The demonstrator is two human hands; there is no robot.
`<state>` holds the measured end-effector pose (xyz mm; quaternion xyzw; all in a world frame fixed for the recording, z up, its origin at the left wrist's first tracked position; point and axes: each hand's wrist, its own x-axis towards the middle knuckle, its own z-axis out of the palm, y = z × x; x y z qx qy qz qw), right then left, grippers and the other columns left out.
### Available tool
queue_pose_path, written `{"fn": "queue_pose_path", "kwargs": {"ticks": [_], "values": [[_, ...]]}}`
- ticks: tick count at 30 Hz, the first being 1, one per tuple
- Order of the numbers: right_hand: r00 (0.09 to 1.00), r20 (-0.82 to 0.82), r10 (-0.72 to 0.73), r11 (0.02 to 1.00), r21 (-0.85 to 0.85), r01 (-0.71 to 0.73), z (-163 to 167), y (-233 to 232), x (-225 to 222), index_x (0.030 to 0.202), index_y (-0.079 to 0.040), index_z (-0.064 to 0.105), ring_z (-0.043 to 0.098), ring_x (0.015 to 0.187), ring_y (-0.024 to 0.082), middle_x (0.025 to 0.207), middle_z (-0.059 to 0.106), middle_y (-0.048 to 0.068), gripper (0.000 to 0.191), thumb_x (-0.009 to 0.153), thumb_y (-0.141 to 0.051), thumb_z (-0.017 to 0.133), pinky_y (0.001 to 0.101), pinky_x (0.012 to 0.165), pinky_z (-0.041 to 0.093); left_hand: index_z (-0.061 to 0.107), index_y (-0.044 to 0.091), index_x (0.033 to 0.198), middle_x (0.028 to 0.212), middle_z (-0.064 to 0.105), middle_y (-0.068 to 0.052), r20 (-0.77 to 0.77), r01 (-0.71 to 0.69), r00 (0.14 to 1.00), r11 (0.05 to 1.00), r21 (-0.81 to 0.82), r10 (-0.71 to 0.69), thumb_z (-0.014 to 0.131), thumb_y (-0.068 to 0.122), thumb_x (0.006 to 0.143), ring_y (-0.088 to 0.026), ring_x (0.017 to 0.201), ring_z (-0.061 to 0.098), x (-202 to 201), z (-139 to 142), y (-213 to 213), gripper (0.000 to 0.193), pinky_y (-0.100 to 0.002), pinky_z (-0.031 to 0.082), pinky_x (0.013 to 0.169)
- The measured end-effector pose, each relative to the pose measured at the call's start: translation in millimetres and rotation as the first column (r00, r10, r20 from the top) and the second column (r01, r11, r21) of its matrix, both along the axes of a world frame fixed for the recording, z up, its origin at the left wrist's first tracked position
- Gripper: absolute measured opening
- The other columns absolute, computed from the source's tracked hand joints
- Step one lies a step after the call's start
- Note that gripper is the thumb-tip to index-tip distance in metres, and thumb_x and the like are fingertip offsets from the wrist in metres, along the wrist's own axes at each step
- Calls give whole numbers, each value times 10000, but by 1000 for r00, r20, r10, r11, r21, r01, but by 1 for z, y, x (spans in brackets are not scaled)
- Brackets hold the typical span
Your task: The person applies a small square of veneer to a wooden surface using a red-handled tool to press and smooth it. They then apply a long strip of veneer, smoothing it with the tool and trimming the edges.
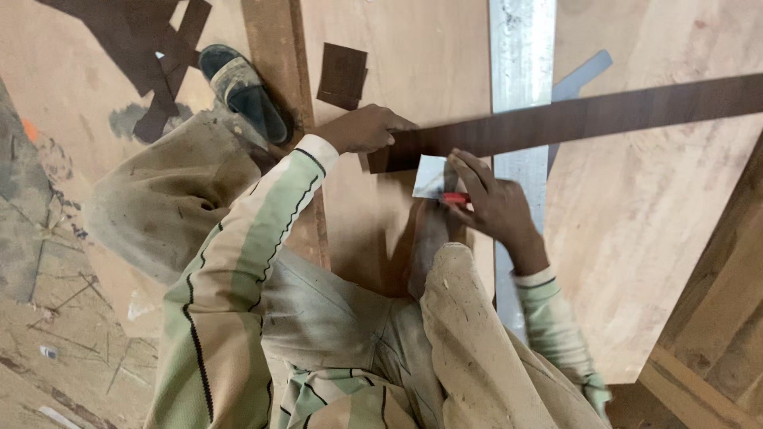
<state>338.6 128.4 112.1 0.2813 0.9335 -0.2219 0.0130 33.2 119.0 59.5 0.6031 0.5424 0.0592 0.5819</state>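
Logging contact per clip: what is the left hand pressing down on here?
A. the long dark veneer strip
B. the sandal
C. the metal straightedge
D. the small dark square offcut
A: the left hand presses on the near end of the long dark veneer strip, apart from the sandal and the metal straightedge.

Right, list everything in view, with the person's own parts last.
veneer strip: one, dark brown, lying across the plywood, left end pressed down
metal straightedge: one, silver, running top to bottom under the strip
try square blade: one, steel, at the strip's left end
veneer offcuts: several, dark brown, top left
plywood sheet: one, tan, beneath it all
sandal: one, dark, on the foot
left hand: pressing the strip
right hand: grip on a red pencil
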Motion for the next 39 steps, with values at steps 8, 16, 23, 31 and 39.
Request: {"fn": "queue_pose_path", "kwargs": {"ticks": [8, 16, 23, 31, 39], "values": [[949, 108, 296, 951, 58, -303, -24, 46, -79, 1472, -81, 511, 738, 877, 277, 1520, 526, 67, 781, 857, -509, 735, 411, 643, 592, 517, 140, 1515, 1276, 681, -186, 200, -665, 746, 700, 261, 635, 547, -5, 1025, -325, 1121, 690, -38, 0, -64, 512, -425, 593, 938], [965, 10, 262, 962, 74, -262, -60, 53, -105, 1451, -25, 521, 744, 972, 302, 1521, 521, 108, 707, 963, -509, 684, 410, 648, 603, 577, 71, 1386, 1403, 622, -128, -118, -601, 648, 601, 528, 752, 683, 165, 1036, -301, 1313, 594, -6, -32, -139, 378, -453, 470, 1125], [982, 16, 186, 977, 103, -187, -62, 41, -118, 1489, -85, 504, 749, 964, 279, 1578, 510, 35, 660, 971, -441, 708, 415, 672, 607, 497, 61, 1503, 1415, 526, -117, -328, -287, 662, 631, 721, 675, 750, 348, 926, -326, 1308, 487, 5, -35, -131, 692, -491, 400, 1101], [987, -35, 158, 986, 58, -156, -57, 35, -128, 1521, -56, 466, 743, 1019, 298, 1559, 525, 68, 726, 946, -382, 765, 420, 711, 609, 641, 173, 1408, 1269, 559, -45, -297, -307, 646, 595, 743, 703, 763, 405, 924, -286, 1179, 520, -3, -31, -126, 550, -479, 426, 1039], [995, 42, 94, 995, 19, -94, -56, 29, -131, 1495, -86, 476, 753, 914, 295, 1582, 505, 29, 709, 918, -370, 774, 413, 678, 613, 666, 225, 1392, 1280, 547, -41, -282, -325, 627, 572, 753, 727, 773, 400, 931, -291, 1170, 507, 1, -35, -126, 505, -488, 413, 1029]]}}
